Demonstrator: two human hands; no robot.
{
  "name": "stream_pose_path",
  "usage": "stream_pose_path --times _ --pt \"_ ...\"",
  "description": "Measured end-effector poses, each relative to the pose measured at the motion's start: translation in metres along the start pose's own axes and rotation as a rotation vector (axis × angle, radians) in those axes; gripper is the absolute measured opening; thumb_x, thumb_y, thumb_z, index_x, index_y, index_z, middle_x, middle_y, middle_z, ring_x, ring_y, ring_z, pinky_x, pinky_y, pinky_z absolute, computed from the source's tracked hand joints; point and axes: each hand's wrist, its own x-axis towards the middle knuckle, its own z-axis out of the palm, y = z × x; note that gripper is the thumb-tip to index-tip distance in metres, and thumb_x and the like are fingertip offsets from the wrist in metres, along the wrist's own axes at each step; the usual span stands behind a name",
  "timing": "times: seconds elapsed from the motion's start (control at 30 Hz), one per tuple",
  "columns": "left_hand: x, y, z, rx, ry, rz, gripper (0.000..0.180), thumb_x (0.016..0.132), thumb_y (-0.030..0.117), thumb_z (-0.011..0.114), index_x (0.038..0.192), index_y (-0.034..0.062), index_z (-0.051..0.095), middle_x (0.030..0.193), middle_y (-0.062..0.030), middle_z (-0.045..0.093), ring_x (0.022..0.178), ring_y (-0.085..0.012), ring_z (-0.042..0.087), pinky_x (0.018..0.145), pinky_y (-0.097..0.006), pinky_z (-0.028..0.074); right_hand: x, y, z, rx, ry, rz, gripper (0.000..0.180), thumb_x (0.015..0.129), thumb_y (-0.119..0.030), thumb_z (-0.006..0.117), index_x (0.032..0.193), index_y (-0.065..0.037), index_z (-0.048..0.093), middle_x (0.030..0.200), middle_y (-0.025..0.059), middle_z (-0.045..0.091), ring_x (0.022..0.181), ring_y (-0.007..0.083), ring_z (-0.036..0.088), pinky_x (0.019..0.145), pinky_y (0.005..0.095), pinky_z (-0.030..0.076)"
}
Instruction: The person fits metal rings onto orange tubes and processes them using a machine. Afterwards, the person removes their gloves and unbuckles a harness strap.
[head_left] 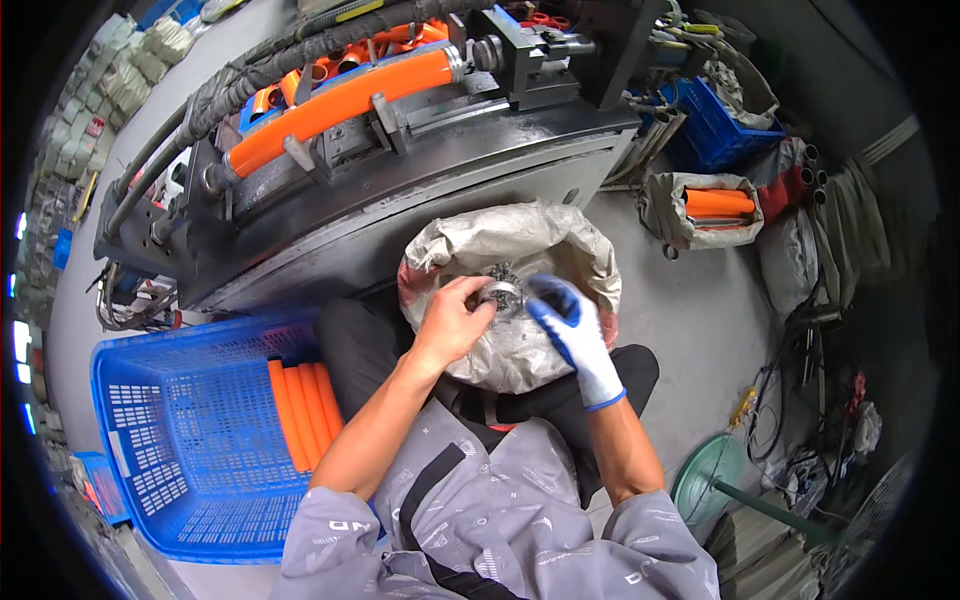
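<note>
The bare left hand [455,322] and the blue-and-white gloved right hand [570,325] together pinch a small metal ring [500,295], fingers closed on it from either side. The ring sits directly over the open woven sack [520,235]. Left of the grip, orange tubes [302,410] lie in a blue basket [185,430].

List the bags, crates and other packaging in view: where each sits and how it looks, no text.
Woven sack: open between the knees, grey-white, crumpled; left hand and gloved right hand hold a metal ring over it.
Blue crate: person's left, rectangular mesh plastic, orange tubes inside.
Small sack: floor, upper right, grey, orange tubes inside.
Blue bin: top right, ribbed plastic.
</note>
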Motion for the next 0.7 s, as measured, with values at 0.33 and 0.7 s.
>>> stream_pose_path --times 0.33,0.7 --pt "-0.005 -0.007 -0.025 0.138 0.161 0.209 0.02 0.085 0.003 0.063 0.104 -0.0023 0.068 0.115 -0.0135 0.062 0.107 -0.0229 0.059 0.093 -0.032 0.045 0.007 0.117 -0.128 -0.823 0.419 0.316 0.082 0.074 -0.035 0.073 0.142 -0.004 0.038 0.134 0.0192 0.053 0.121 0.0356 0.053 0.101 0.0413 0.043" --pt "0.013 -0.106 -0.056 0.095 0.334 -0.231 0.024 0.092 0.018 0.057 0.097 -0.0025 0.07 0.093 -0.0106 0.07 0.085 -0.015 0.064 0.08 -0.029 0.048 -0.018 0.023 -0.127 -0.141 0.364 0.078 0.033 0.084 -0.016 0.067 0.112 0.001 0.064 0.098 0.0057 0.068 0.087 0.013 0.059 0.08 0.0292 0.048"
